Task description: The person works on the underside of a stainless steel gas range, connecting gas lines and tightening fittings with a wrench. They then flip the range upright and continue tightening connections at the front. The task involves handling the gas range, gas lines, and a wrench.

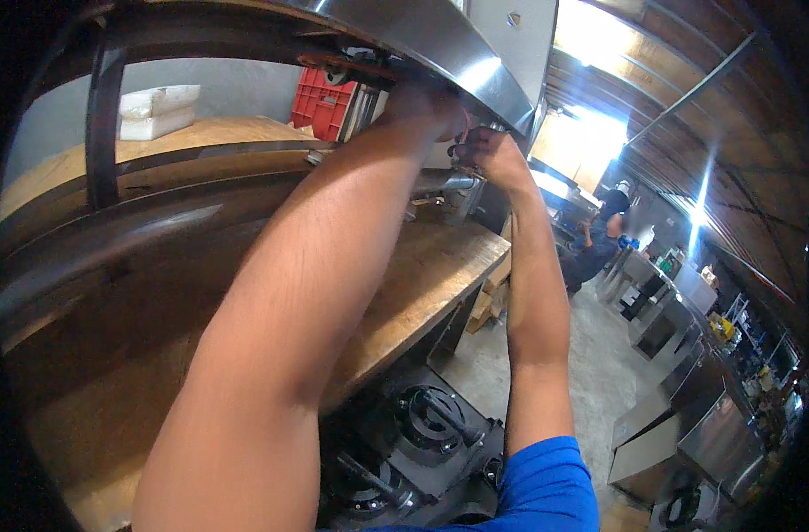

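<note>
The shiny metal panel point(427, 35) is above the bench point(453, 257). Under its edge are the left hand point(433, 113) and right hand point(496, 158) (I cannot tell if their fingers are clamped). The job looks unfinished; what's done is hidden.

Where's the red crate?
In the head view, the red crate is upper left of centre, right of the white block and left of the left hand.

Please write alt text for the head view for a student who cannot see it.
A person's left hand and right hand reach up under a shiny metal edge, above a wooden bench. A red crate stands beyond; another person is in the right background.
</note>
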A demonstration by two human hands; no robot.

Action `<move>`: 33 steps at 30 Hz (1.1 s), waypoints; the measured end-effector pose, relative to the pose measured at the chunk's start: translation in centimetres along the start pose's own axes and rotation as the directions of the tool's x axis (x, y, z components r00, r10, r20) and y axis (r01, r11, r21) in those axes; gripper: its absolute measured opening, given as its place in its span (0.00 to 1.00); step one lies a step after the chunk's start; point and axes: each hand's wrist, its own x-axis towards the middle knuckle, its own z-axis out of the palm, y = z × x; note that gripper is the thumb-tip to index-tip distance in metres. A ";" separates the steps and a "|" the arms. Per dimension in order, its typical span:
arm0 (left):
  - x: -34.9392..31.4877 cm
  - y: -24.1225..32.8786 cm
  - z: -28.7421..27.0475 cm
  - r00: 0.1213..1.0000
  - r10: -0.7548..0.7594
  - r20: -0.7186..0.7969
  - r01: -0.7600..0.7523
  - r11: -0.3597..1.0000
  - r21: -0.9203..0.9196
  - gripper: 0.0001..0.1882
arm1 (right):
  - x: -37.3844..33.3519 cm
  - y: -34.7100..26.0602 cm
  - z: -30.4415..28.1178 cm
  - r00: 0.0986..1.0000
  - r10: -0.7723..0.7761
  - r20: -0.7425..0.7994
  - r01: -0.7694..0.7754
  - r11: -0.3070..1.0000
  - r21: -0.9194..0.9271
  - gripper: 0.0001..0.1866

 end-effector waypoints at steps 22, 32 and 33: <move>-13.1 0.7 -20.2 0.887 -0.051 0.459 -0.156 0.902 0.402 0.19 | -8.7 -5.5 -3.4 0.966 0.178 -0.187 -0.165 0.983 0.082 0.18; -22.3 4.2 -29.9 0.829 -0.355 0.433 0.020 0.792 0.611 0.16 | -23.7 -27.1 -2.5 0.953 -0.154 0.261 0.224 0.938 -0.265 0.24; -23.4 4.0 -30.8 0.882 -0.263 0.390 -0.054 0.768 0.639 0.18 | -25.4 -28.8 -2.8 0.933 -0.178 0.312 0.274 0.914 -0.298 0.23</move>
